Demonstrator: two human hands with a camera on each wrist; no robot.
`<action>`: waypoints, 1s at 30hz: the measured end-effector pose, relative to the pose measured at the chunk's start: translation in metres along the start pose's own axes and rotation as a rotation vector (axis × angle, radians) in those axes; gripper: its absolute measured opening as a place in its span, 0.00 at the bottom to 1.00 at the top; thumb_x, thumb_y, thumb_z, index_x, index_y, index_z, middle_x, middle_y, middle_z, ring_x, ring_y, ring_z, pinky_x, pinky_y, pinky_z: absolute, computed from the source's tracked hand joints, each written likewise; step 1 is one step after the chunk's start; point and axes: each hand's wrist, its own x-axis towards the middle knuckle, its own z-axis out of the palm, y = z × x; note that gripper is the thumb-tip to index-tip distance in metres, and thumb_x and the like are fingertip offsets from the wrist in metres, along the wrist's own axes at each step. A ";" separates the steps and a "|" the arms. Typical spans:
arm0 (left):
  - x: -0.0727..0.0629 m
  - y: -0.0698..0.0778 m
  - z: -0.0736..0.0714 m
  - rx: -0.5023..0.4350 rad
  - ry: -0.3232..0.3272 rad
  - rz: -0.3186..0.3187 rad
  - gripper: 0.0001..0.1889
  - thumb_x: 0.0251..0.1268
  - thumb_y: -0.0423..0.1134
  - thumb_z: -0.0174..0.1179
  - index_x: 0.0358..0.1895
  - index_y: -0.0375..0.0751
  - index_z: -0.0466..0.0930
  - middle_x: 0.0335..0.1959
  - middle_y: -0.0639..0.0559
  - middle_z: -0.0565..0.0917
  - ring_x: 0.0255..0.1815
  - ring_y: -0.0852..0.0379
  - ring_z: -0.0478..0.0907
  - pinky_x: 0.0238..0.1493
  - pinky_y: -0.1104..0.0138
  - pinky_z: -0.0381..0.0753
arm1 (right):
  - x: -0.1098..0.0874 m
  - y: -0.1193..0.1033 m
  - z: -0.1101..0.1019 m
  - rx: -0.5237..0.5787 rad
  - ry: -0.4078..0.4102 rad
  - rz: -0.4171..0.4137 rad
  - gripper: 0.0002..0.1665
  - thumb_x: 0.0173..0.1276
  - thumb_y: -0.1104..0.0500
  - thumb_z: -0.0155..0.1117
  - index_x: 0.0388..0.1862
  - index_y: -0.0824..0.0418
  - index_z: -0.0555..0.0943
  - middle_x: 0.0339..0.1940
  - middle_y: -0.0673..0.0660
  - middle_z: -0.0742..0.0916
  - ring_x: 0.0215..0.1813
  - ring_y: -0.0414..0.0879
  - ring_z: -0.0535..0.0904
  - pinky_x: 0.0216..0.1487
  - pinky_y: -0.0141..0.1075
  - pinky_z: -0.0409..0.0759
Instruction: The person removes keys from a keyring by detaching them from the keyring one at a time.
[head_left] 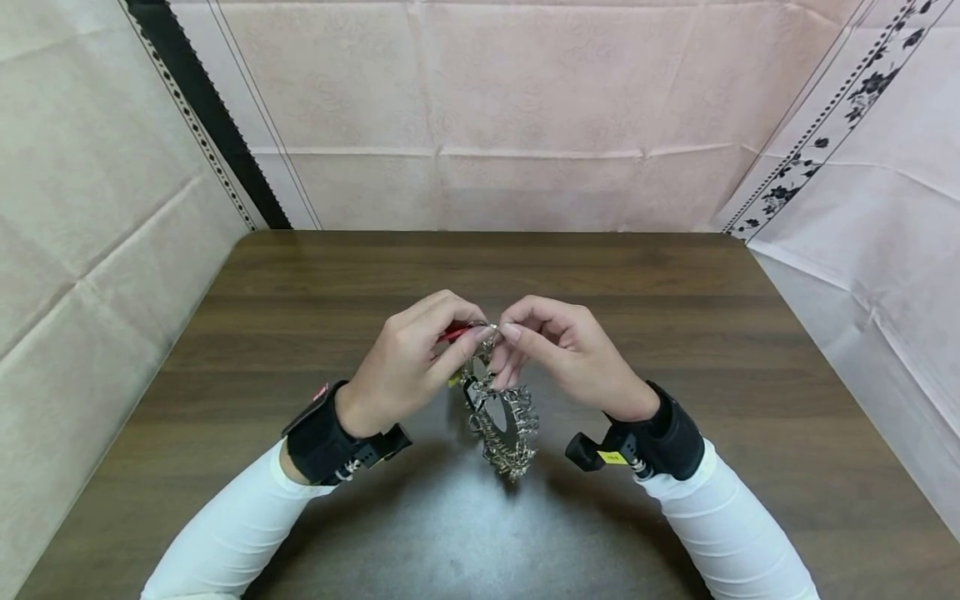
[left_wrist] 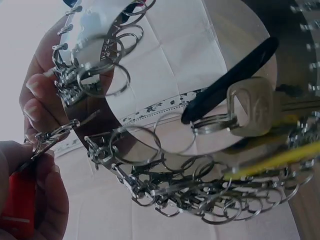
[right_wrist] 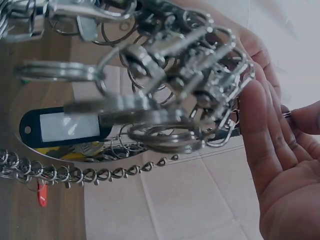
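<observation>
In the head view, a metal key holder (head_left: pixel 517 442) hangs below both hands, made of two ring-shaped plates edged with many small snap hooks and split rings. My left hand (head_left: pixel 412 358) pinches a red key tag (left_wrist: pixel 20 200) by its ring end. Facing it, my right hand (head_left: pixel 570 350) pinches a small metal snap hook (left_wrist: pixel 57 132) on the holder's upper edge; the fingertips of both hands almost meet there. A dark key tag (right_wrist: pixel 70 127) with a white label shows through the holder's opening in the right wrist view. The exact contact between ring and hook is too small to tell.
Beneath the hands lies a brown wooden table (head_left: pixel 315 333). Pale cloth (head_left: pixel 525 100) with floral bands stands behind and at both sides. A yellow tag (left_wrist: pixel 280 157) hangs among the rings, and another red tag (right_wrist: pixel 42 194) dangles from the holder.
</observation>
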 end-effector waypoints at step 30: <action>0.001 0.009 -0.006 0.004 0.028 -0.063 0.10 0.55 0.24 0.71 0.39 0.33 0.81 0.35 0.46 0.84 0.37 0.57 0.81 0.37 0.68 0.84 | 0.000 0.001 0.009 0.008 0.068 0.085 0.08 0.79 0.67 0.51 0.42 0.73 0.75 0.28 0.69 0.87 0.29 0.49 0.89 0.31 0.45 0.87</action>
